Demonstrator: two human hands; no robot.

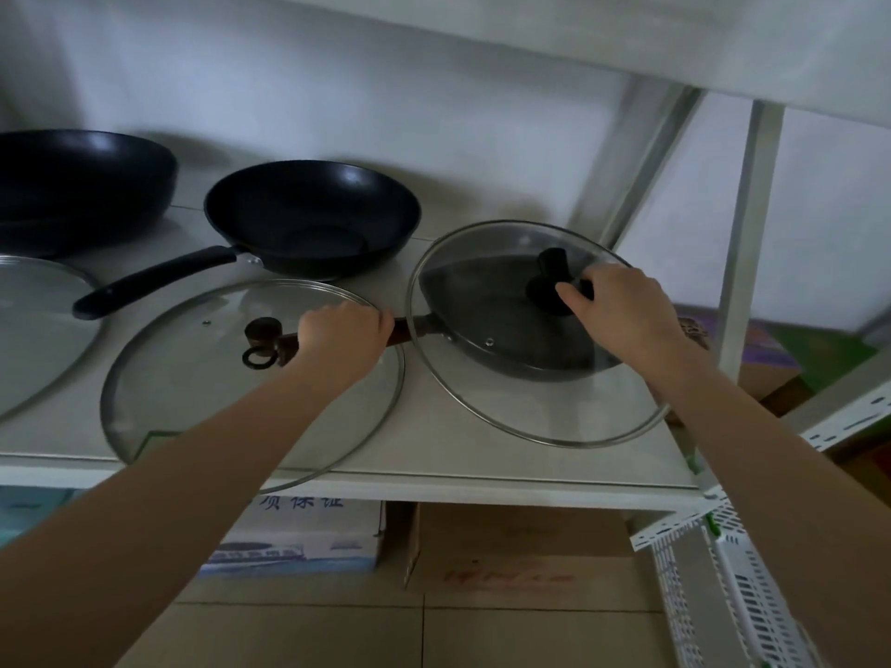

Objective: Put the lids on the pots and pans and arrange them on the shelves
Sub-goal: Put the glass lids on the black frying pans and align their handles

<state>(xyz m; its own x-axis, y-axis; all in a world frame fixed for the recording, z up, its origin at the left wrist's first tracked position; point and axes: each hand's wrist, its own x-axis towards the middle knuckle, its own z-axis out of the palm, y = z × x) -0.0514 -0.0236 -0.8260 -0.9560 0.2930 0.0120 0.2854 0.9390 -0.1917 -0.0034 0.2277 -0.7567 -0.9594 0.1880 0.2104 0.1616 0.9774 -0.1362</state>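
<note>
- Left hand (343,336) closed around the brown handle (289,344) of a frying pan (487,325) on the white shelf (434,441).
- Right hand (622,311) pinches the black knob (549,282) of a glass lid (530,402), held tilted over that pan, front edge overhanging towards the shelf lip.
- Second glass lid (193,378) lies flat under the left forearm; a third (33,325) sits at far left.
- Two uncovered black woks behind: one mid-shelf (313,219), one far left (82,185).
- Box (299,537) below shelf shows Chinese print, partly hidden, "保证" legible.
</note>
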